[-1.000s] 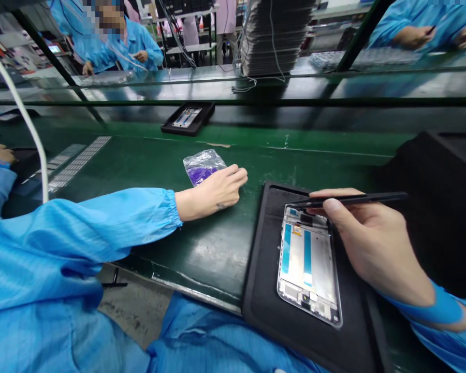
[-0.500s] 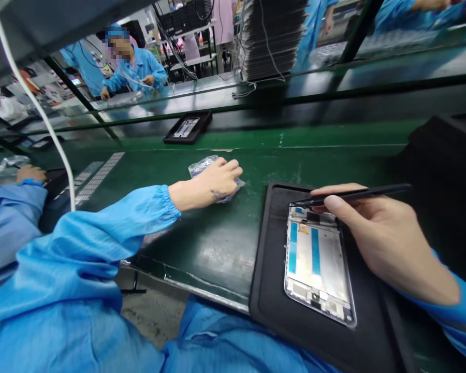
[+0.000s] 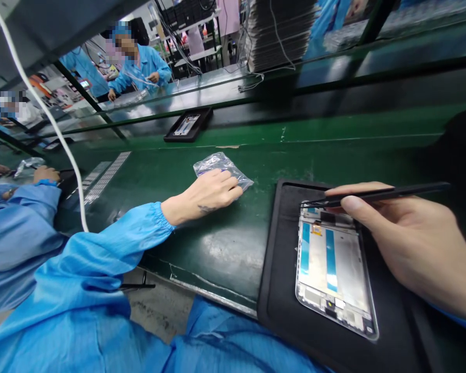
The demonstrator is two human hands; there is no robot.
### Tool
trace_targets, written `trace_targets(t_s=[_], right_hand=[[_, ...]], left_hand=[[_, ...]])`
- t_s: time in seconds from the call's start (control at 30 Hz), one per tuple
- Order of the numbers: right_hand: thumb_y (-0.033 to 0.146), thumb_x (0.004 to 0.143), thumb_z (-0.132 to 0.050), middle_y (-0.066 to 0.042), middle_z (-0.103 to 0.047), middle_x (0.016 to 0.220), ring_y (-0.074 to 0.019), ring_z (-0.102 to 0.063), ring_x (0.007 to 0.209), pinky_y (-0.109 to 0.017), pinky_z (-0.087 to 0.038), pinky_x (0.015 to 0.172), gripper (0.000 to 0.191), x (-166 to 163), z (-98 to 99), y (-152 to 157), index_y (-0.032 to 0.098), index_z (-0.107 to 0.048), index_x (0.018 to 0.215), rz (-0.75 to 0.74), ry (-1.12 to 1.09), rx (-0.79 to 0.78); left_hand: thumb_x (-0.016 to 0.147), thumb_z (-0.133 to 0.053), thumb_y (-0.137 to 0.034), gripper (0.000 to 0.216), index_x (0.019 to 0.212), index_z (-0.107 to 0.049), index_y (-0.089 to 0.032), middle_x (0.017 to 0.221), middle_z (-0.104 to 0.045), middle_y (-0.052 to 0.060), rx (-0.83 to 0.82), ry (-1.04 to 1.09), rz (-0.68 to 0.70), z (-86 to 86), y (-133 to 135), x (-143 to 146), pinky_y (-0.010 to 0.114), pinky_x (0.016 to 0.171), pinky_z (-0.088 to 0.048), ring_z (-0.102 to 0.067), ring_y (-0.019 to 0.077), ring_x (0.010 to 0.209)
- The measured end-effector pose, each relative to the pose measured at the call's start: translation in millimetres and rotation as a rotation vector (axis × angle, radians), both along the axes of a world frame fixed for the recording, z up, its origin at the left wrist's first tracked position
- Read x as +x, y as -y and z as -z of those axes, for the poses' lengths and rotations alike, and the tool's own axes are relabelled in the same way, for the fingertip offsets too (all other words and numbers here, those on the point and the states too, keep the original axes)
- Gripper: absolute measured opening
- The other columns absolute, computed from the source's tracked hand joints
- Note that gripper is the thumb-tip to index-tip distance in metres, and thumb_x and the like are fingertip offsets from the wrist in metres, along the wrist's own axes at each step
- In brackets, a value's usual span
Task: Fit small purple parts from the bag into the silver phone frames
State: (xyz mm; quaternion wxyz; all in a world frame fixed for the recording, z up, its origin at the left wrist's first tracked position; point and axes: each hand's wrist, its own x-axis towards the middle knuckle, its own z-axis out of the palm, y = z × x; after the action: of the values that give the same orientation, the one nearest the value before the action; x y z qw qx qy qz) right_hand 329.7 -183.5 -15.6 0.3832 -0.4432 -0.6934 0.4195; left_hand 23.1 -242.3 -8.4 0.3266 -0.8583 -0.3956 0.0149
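Note:
My right hand (image 3: 415, 233) pinches a pair of black tweezers (image 3: 407, 192). Their tips are at the top left corner of an opened phone frame (image 3: 347, 259), which has blue strips along its silver inside. This frame lies in a black foam tray (image 3: 270, 280) at the table's front edge. Out to the left, my left hand (image 3: 215, 191) is over the near side of a clear plastic bag (image 3: 213, 161), palm down with the fingers curled. The fingertips are hidden, and whatever they grip cannot be made out.
Farther back on the green table (image 3: 217, 243) sits a smaller black tray (image 3: 202, 124) with another phone part. Perforated strips (image 3: 107, 178) lie to the left, near a hanging white cable (image 3: 50, 109). A co-worker's sleeve (image 3: 23, 228) is at far left; another person (image 3: 142, 67) works beyond the rail.
My left hand has drawn back toward me, uncovering more of the plastic bag. The tweezers stay at the same corner of the phone frame. The whole view has shifted slightly.

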Motion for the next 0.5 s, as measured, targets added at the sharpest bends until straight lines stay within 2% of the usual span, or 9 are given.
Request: trace_targets(t_s=[0.2, 0.5], right_hand=[[0.057, 0.079, -0.071, -0.003, -0.077, 0.081, -0.021, -0.071, 0.075, -0.032, -0.055, 0.067, 0.032, 0.1, 1.0, 0.8, 0.028, -0.078, 0.089, 0.006, -0.004, 0.003], [0.056, 0.081, -0.069, -0.002, -0.078, 0.091, -0.0207, -0.07, 0.077, -0.033, -0.053, 0.068, 0.03, -0.1, 0.1, 2.3, 0.027, -0.078, 0.087, -0.004, -0.015, 0.031]], left_hand=[[0.102, -0.046, -0.012, 0.026, 0.088, -0.067, -0.013, 0.074, -0.066, 0.008, -0.186, -0.022, -0.15, 2.8, -12.9, 4.9, 0.033, 0.068, -0.035, -0.059, 0.022, 0.083], [0.098, -0.051, -0.007, 0.021, 0.084, -0.065, -0.012, 0.071, -0.066, 0.008, -0.278, -0.093, -0.068, -3.6, -28.5, 13.7, 0.035, 0.066, -0.031, -0.061, 0.0234, 0.079]])
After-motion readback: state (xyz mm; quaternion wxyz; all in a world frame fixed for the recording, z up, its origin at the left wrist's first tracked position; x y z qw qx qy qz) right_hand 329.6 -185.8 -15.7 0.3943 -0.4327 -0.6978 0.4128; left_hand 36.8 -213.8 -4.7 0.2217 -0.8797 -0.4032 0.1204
